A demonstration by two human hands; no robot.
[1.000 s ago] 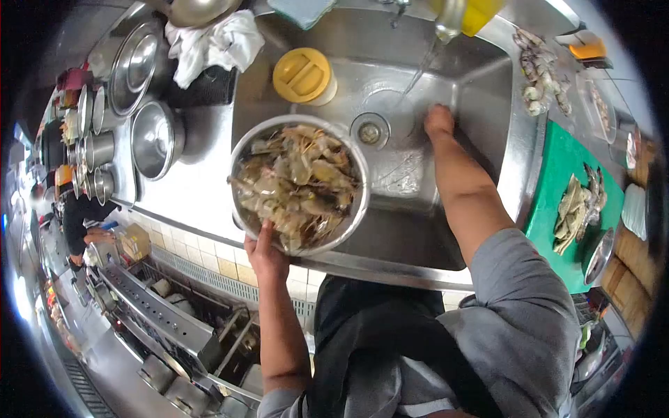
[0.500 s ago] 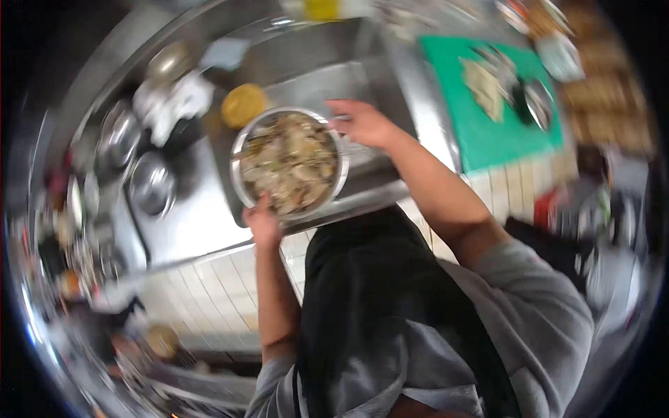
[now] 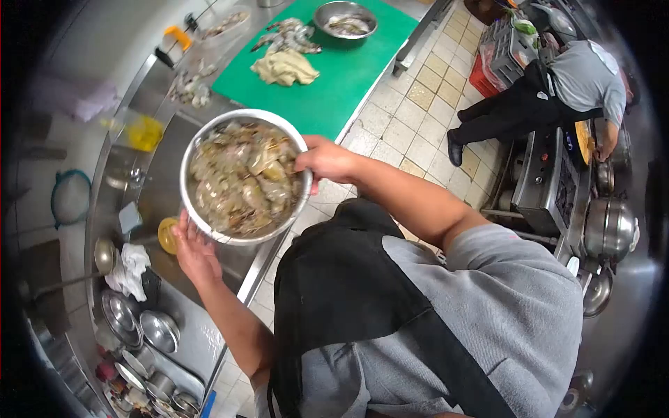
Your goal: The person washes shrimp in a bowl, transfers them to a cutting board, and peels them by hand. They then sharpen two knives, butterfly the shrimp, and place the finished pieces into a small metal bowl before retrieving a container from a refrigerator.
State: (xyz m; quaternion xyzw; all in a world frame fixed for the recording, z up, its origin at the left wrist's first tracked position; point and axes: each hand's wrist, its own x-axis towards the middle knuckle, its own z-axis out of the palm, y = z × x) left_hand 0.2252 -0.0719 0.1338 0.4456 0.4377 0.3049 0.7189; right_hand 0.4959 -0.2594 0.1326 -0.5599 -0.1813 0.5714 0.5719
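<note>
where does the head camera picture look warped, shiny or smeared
Head view: wide-lens distortion bows the steel counter's far edge, and the corners go black; head view: small highlights glint on the shrimp; head view: the yellow object looks smeared, while the green cutting board looks fairly crisp.

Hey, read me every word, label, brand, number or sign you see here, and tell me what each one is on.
There is no text I can read.
Metal bowl, green cutting board, black apron: no lettering visible.
Stove and red crate: too small to tell whether they carry any markings.
</note>
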